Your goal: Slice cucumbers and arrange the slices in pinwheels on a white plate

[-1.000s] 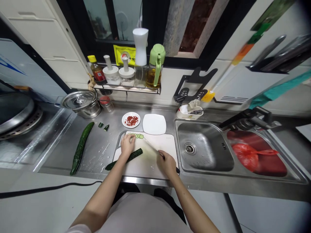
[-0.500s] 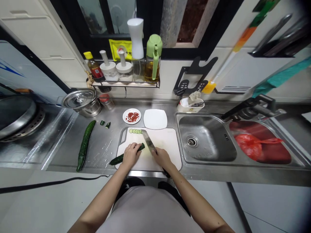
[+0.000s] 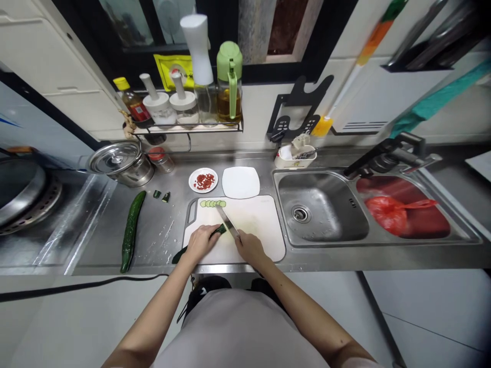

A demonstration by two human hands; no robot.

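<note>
Left hand (image 3: 202,242) gripped dark-green cylindrical cut cucumber (image 3: 219,231), long axis slanting away-right toward silvery metal-bladed knife (image 3: 228,221) clasped crosswise by right hand (image 3: 251,249).

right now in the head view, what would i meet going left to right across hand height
Long dark-green cucumber → left hand → cut end of second dark-green cucumber → steel knife blade → right hand → silver steel sink basin → red plastic bag.

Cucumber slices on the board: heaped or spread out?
Spread out. The cucumber slices lie in a row near the far edge of the cutting board, some seemingly overlapping. The knife tip is near the row's right end.
</note>
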